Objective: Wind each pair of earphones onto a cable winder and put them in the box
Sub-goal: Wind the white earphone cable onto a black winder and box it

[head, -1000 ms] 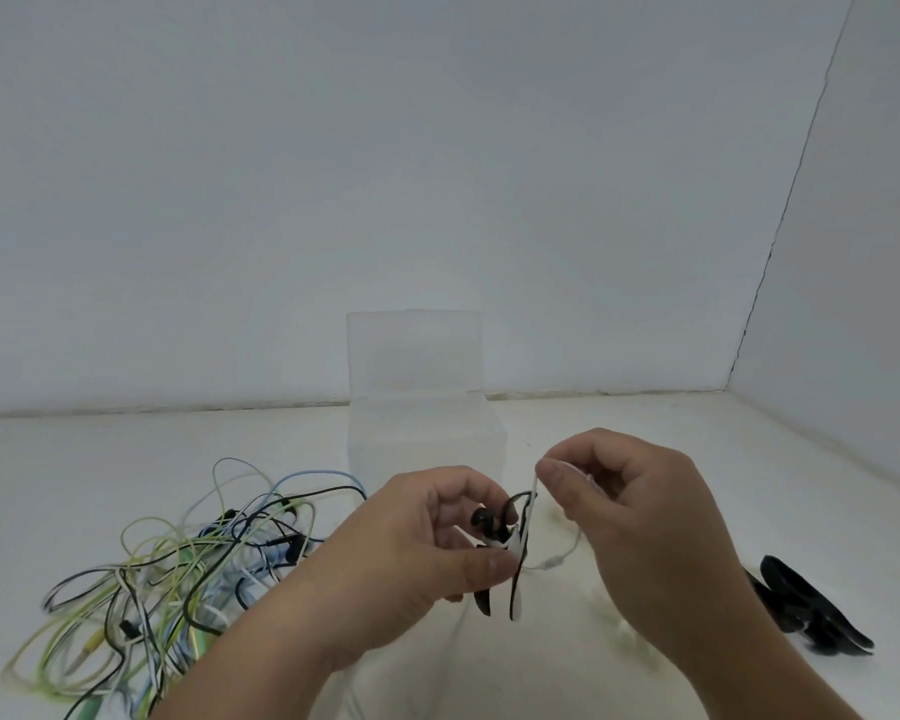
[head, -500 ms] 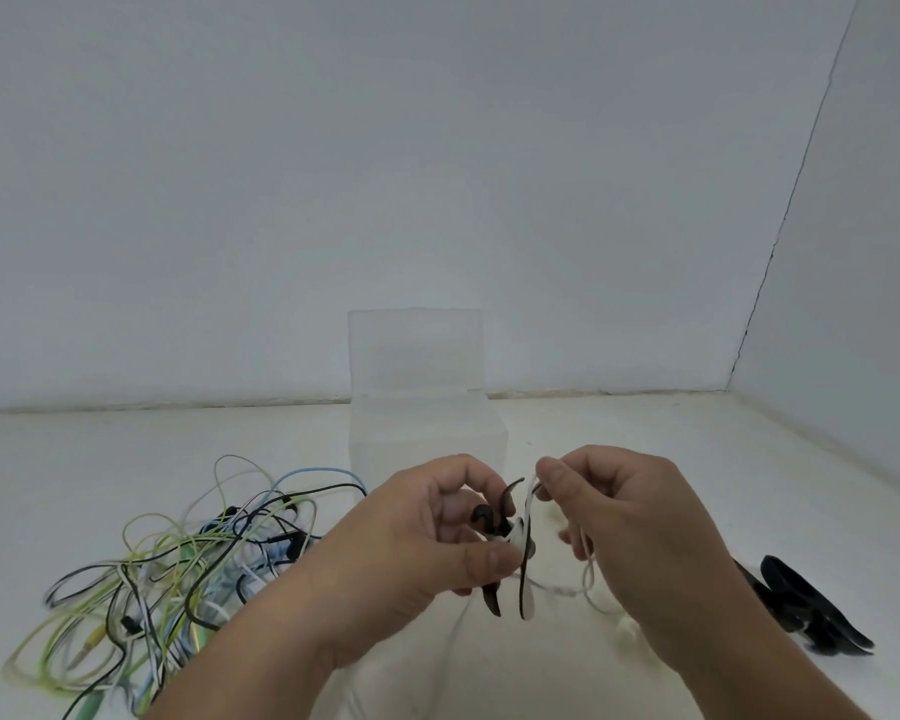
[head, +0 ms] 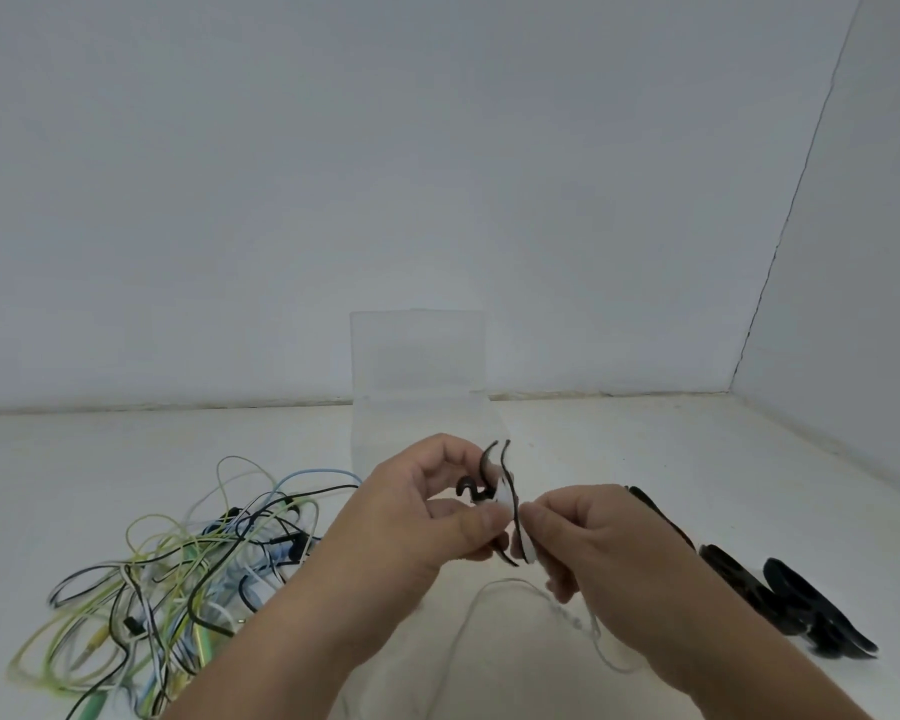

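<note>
My left hand (head: 427, 517) pinches a black cable winder (head: 500, 491) between thumb and fingers, held upright above the table. White earphone cable is wrapped round its middle. My right hand (head: 609, 558) pinches the same white cable (head: 489, 595) right beside the winder; the loose end loops down onto the table below my hands. The clear plastic box (head: 419, 407) stands open just behind my hands, its lid raised. A tangle of earphones (head: 178, 579) in green, blue, black and white lies at the left.
Several spare black cable winders (head: 791, 600) lie on the white table at the right, partly behind my right wrist. A white wall runs along the back, and a second wall closes the right side.
My right hand has come down and in toward the winder, drawing the white cable lower. The winder now stands a little higher in my left hand.
</note>
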A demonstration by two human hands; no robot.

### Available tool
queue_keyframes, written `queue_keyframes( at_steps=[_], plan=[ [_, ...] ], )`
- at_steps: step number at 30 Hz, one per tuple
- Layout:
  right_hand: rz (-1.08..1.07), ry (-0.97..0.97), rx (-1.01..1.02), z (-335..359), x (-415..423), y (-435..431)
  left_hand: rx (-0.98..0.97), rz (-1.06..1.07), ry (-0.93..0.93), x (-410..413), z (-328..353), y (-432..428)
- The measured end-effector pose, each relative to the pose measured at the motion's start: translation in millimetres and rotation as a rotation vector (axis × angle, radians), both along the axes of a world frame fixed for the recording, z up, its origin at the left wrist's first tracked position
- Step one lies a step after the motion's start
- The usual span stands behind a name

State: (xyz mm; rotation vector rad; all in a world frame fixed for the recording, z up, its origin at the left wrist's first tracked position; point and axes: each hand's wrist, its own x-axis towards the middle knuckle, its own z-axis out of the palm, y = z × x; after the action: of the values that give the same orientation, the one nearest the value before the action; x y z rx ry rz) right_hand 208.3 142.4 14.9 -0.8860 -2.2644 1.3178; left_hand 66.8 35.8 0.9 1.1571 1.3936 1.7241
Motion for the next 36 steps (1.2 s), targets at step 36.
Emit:
queue_keyframes(
  at_steps=[36],
  plan=[
    [-0.722, 0.543, -0.237, 15.0, 26.1, 40.3, 0.251, 0.700, -0.485, -28.1, 7.6, 2.9]
  ],
)
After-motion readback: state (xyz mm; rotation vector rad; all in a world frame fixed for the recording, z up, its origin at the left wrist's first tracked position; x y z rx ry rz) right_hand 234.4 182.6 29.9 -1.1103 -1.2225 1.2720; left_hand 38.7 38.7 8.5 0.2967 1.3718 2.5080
